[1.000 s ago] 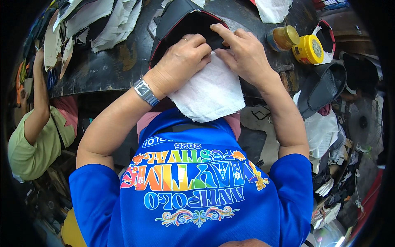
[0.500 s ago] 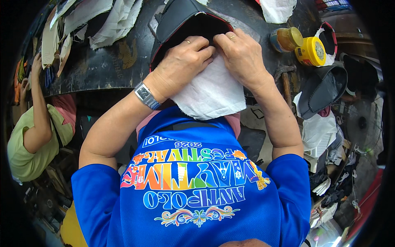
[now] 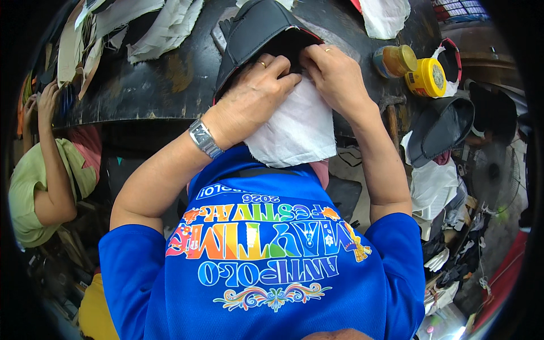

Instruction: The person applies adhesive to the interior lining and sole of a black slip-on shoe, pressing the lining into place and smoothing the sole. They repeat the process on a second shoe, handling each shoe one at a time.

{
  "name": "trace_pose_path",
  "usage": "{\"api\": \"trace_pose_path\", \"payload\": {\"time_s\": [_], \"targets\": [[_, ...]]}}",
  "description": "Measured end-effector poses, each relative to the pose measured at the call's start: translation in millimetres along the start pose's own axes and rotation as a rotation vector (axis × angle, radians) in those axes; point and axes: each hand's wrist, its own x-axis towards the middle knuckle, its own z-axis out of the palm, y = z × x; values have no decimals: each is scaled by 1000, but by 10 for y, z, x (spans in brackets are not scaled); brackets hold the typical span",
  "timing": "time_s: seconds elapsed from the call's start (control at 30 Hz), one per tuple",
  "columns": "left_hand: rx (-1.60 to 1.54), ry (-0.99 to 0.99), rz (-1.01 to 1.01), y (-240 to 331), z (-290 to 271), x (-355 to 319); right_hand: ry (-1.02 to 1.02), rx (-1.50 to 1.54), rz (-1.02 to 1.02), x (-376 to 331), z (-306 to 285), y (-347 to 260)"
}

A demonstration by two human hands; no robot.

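Head view, single entry.

Item 1: black leather piece (image 3: 255, 31), upper centre of the frame, lying on the dark counter (image 3: 153, 85). I am judging it stiff-ish but bendable, light, with a red-lined edge; best taken along that folded rim.

Item 2: white cloth sheet (image 3: 297, 127), centre of the frame, hanging down from under both hands towards the blue shirt (image 3: 266, 255). I am reading it as soft, limp and light, likely to slip or crease; best pinched at its top edge, where the fingers are now.

Item 3: left hand (image 3: 252, 96), wristwatch (image 3: 204, 139) on the wrist, its grip clenched on the cloth's top edge and pressing it against the leather.

Item 4: right hand (image 3: 334, 76), just beside the left, fingers curling over the same edge, grasping cloth and leather together.

Item 5: two yellow jars (image 3: 425, 76), upper right; pale fabric scraps (image 3: 158, 28), upper left.

Item 6: another person in a green top (image 3: 34, 181), left edge, working apart.
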Motion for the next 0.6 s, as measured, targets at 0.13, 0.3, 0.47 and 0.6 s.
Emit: {"api": "trace_pose_path", "payload": {"time_s": [0.13, 0.3, 0.47, 0.6], "targets": [[-34, 15, 0, 5, 15, -27, 28, 99, 13, -92, -85, -51], [-21, 23, 19, -16, 34, -16, 80, -82, -57, -113, -6, -79], [-10, 57, 10, -4, 53, -12, 145, -126, -36, -106, 95, -67], [2, 69, -19, 13, 82, -9, 165, -139, -48, -180, 90, -71]]}}
